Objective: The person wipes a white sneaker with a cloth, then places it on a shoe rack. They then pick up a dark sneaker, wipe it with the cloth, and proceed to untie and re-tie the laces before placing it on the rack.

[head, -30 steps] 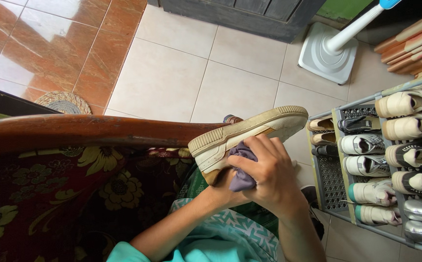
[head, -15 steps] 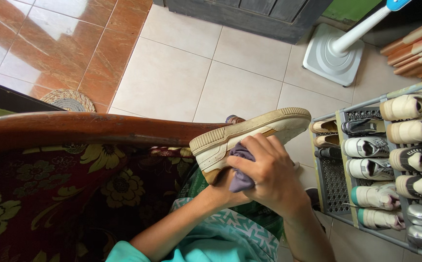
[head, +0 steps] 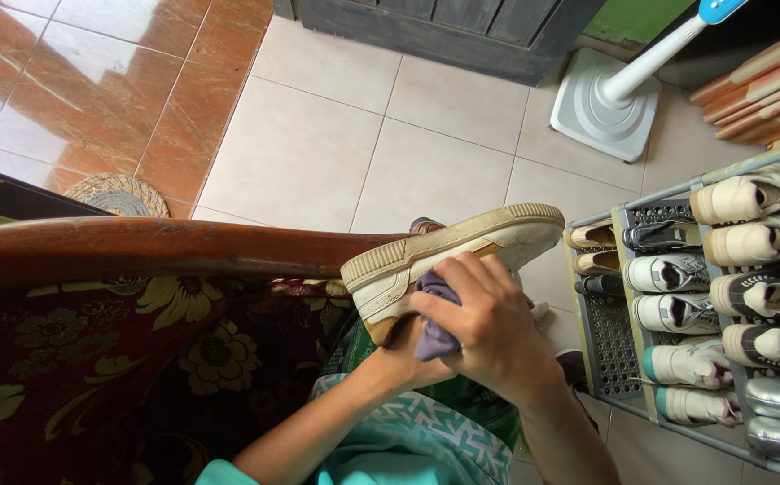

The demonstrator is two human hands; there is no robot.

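Nearest the camera, over the person's lap, both hands work on one cream sneaker [head: 448, 256]. The right hand [head: 493, 332] is curled, fingers bent and closed on a bunched purple cloth [head: 435, 314], pressing it against the side of the shoe just below the sole edge. The left hand [head: 399, 346] comes up from below and grips the shoe's underside (really its upper, since the shoe is turned sole-up); most of that hand is hidden behind the cloth and the right hand, so how its fingers lie cannot be made out.

The sneaker is held in the air, tipped on its side, its ridged off-white sole facing up and running from the lower left to the upper right. The sole's rim looks scuffed and yellowed, and a tan patch shows near the heel. Its laces and opening are out of sight.

Below the hands lie a green patterned garment and a teal-and-white sleeve [head: 408, 440]. To the left is a dark red floral cushion [head: 94, 359] bounded by a curved wooden armrest [head: 139, 247]. To the right stands a grey metal shoe rack [head: 610, 332] filled with pale sneakers, cut off by the frame edge. Farther off, on the tiled floor [head: 318, 144], sit a round woven mat [head: 121, 193], half hidden, and the white base of a standing fan [head: 601, 112].
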